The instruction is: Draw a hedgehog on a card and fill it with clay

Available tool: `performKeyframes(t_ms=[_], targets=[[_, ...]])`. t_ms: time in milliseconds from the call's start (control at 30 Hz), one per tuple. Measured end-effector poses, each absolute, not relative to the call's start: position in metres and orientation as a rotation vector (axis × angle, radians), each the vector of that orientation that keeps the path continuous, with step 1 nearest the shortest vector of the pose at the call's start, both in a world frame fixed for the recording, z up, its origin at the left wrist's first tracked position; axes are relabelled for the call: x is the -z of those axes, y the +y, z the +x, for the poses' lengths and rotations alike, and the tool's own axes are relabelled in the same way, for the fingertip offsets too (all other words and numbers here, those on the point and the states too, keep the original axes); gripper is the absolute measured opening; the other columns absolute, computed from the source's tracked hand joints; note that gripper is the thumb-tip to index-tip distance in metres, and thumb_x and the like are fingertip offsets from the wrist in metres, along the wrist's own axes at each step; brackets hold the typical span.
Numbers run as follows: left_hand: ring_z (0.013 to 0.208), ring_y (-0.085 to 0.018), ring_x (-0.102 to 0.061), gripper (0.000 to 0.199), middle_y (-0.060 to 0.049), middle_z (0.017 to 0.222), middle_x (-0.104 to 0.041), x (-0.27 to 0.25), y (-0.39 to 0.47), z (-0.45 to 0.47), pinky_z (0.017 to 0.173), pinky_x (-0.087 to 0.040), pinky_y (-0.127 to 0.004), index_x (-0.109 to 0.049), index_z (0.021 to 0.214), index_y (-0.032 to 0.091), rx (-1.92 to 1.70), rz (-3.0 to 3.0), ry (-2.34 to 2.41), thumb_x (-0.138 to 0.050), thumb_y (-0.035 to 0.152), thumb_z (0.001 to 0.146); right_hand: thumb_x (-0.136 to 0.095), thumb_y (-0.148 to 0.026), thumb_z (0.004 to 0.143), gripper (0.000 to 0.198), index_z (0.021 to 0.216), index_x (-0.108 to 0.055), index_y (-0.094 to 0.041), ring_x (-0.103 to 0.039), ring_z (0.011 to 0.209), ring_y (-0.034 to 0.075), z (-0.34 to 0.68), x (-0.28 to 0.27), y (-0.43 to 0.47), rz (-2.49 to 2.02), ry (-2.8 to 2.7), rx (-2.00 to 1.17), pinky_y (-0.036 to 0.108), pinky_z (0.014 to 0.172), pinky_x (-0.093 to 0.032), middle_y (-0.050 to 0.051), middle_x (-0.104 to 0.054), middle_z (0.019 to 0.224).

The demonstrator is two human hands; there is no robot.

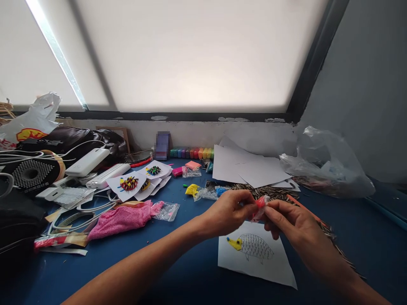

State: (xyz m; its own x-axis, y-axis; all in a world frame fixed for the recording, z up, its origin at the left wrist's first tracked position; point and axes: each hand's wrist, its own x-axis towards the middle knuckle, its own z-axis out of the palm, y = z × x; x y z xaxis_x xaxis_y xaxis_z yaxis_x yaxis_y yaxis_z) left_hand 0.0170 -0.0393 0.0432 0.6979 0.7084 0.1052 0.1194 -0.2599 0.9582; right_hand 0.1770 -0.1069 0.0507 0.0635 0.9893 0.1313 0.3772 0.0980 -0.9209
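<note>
Both of my hands meet over the table around a small clear packet of red modelling clay (261, 201). Fingers of my left hand (230, 212) pinch its left side. The thumb and fingers of my right hand (291, 220) grip the packet's right end. Just below lies a white sheet with a hedgehog drawing (257, 250); its head is covered in yellow clay, with a blue nose and a dark eye, while the body shows only pen lines. Behind my hands are an opened packet of yellow clay (192, 190), blue clay (221, 191) and a heap of striped sunflower seeds (282, 192).
Finished hedgehog cards (129, 186) lie left of centre. A pink cloth (122, 218), cables and a white power bank (88, 162) crowd the left side. White paper sheets (248, 165), a row of coloured clay (192, 153) and a clear plastic bag (330, 165) stand along the back.
</note>
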Motion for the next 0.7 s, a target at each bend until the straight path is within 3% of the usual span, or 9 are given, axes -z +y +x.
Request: performKeyframes(t_ms=[233, 700], targets=[[0.056, -0.006, -0.042, 0.025, 0.002, 0.071, -0.053, -0.0400, -0.0389, 0.0177, 0.052, -0.033, -0.019, -0.052, 0.075, 0.015, -0.711, 1.814, 0.634, -0.049, 0.035, 0.091, -0.068, -0.053, 0.074, 0.032, 0.080, -0.071, -0.021, -0.051, 0.053, 0.013, 0.1780, -0.0477, -0.1063, -1.404, -1.384, -0.931, 0.025, 0.050, -0.047, 0.000, -0.060, 0.059], [0.058, -0.006, -0.042, 0.022, 0.002, 0.072, -0.051, -0.0373, -0.0390, 0.0170, 0.054, -0.032, -0.019, -0.051, 0.077, 0.015, -0.716, 1.851, 0.668, -0.044, 0.030, 0.092, -0.067, -0.054, 0.077, 0.036, 0.082, -0.073, -0.019, -0.051, 0.055, 0.014, 0.1818, -0.0424, -0.1037, -1.360, -1.368, -1.003, 0.026, 0.051, -0.047, 0.002, -0.060, 0.061]])
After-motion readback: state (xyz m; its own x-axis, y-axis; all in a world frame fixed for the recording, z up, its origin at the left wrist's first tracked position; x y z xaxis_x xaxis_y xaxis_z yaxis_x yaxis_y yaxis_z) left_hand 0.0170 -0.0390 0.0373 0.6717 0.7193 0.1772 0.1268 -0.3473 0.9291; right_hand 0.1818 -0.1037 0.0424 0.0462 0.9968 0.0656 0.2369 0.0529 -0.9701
